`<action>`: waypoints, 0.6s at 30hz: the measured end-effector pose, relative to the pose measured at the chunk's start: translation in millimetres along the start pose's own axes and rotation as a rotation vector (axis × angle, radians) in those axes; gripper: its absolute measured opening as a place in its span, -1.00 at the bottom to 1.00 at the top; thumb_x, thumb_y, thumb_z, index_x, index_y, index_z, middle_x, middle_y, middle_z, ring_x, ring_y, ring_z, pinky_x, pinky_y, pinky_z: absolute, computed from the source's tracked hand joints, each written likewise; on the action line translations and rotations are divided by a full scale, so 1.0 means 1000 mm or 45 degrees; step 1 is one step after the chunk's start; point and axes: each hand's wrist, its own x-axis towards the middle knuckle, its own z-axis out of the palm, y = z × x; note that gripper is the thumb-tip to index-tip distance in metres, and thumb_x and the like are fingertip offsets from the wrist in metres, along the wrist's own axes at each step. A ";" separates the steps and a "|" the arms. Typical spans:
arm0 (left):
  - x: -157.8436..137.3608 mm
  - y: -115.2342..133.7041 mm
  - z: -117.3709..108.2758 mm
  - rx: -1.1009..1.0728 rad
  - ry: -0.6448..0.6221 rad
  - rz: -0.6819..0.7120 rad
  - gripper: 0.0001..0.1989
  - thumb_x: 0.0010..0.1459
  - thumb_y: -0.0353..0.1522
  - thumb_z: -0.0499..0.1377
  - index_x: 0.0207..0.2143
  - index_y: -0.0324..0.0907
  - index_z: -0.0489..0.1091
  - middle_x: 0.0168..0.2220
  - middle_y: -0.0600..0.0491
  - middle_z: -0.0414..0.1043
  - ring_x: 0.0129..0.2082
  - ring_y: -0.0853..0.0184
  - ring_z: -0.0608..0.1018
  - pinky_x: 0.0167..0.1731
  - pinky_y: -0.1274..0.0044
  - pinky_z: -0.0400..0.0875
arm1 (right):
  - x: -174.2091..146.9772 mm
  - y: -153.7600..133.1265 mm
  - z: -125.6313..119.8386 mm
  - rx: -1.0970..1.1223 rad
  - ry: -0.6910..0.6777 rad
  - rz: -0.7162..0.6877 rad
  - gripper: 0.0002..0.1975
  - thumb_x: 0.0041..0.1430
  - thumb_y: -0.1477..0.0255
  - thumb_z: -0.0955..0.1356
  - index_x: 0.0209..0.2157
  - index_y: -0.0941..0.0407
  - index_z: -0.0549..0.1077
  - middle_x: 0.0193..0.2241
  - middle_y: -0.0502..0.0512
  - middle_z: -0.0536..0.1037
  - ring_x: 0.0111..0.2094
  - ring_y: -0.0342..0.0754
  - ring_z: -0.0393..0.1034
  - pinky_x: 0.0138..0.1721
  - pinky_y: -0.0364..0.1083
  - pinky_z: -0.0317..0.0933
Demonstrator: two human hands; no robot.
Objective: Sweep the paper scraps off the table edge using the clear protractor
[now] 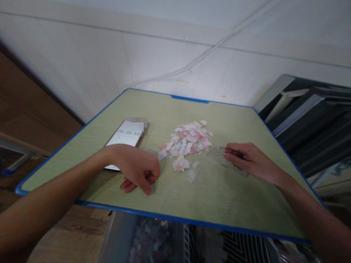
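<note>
My right hand (248, 160) pinches a clear plastic protractor (216, 155) at the right of the pile, low over the table. The protractor's curved edge and its printed marks show to the left of the fingertips. My left hand (138, 164) is bent at the wrist, with its fingers curled under; whether anything is inside them is hidden. It is beside the left edge of a heap of small pink and white paper pieces (190, 137). A few thin, see-through pieces (194, 175) lie in front of the heap.
A phone (123, 135) showing a timer at 00:20:59 lies partly behind my left hand. The green table (153, 106) has a blue rim. Below its front edge stands a bin (120, 226) containing many small pieces. Dark folded panels (315, 117) lean at the right.
</note>
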 end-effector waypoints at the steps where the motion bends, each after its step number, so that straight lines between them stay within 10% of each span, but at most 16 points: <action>1: 0.000 0.000 0.000 0.003 0.002 0.003 -0.73 0.04 -0.39 0.13 -0.66 -0.14 0.15 -0.80 0.16 0.29 -0.79 0.43 0.38 -0.80 0.67 0.14 | 0.000 0.000 0.000 0.034 -0.006 0.004 -0.66 0.18 0.26 0.17 -0.62 0.10 0.16 -0.69 -0.07 0.17 -0.63 -0.19 0.07 -0.58 -0.17 -0.04; 18: 0.001 -0.003 0.000 0.009 -0.005 -0.009 -0.73 0.03 -0.41 0.14 -0.66 -0.13 0.15 -0.81 0.16 0.30 -0.78 0.39 0.40 -0.80 0.65 0.21 | -0.002 0.010 -0.012 -0.143 -0.174 -0.005 -0.66 0.17 0.27 0.18 -0.62 0.11 0.18 -0.70 -0.09 0.14 -0.64 -0.19 0.07 -0.58 -0.16 -0.07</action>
